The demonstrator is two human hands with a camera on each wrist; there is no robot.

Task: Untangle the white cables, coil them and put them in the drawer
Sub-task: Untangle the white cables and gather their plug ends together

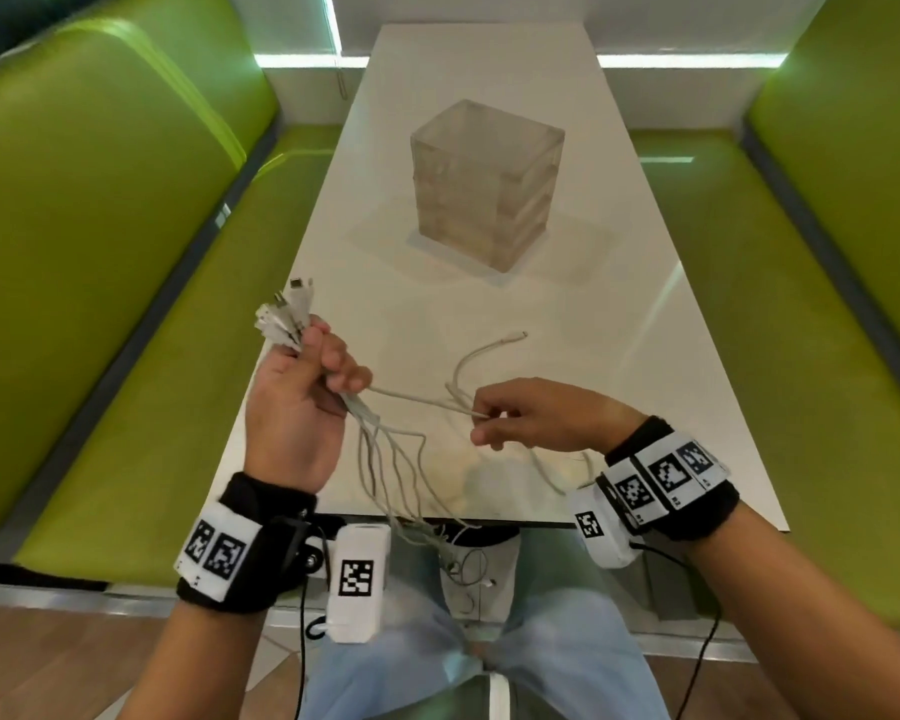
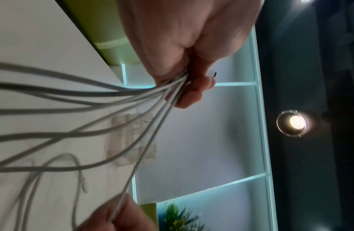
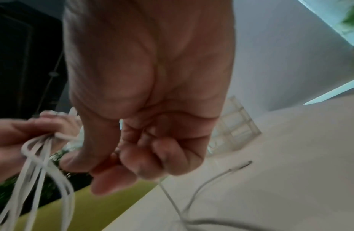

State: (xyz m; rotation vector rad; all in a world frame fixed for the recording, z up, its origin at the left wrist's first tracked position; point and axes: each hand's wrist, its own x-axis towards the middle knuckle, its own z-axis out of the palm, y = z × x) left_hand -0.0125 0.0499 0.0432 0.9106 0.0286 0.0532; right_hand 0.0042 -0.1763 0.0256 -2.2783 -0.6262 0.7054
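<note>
The left hand (image 1: 302, 402) has its grip clamped round the white cables (image 1: 385, 459) just below their plugs (image 1: 284, 314), which stick up out of the fist in a bunch. The strands fan down from that fist and over the near edge of the counter (image 1: 489, 65), their lower ends hanging in a loose snarl in front of the person's knees. The right hand (image 1: 536, 415) has its grip pinched together on a single strand (image 1: 417, 400) that runs taut across to the left fist. Beyond the pinch, what looks like the same strand loops on the counter to a free plug (image 1: 518, 335).

The step in hand appears to be freeing one cable from the rest. It would go best with the left fist firm at the plug end while the right pinch slides along the strand toward its free end, feeding it out of any crossing, not yanking. A hard pull would likely tighten the snarl below the edge.

The counter is long, white and glossy. A translucent drawer unit (image 1: 487, 184) stands well apart from the hands, farther along it; no drawer looks pulled out. Green upholstered benches (image 1: 100, 210) flank both sides, and lit white shelving and a small plant (image 2: 180, 217) show in the left wrist view.
</note>
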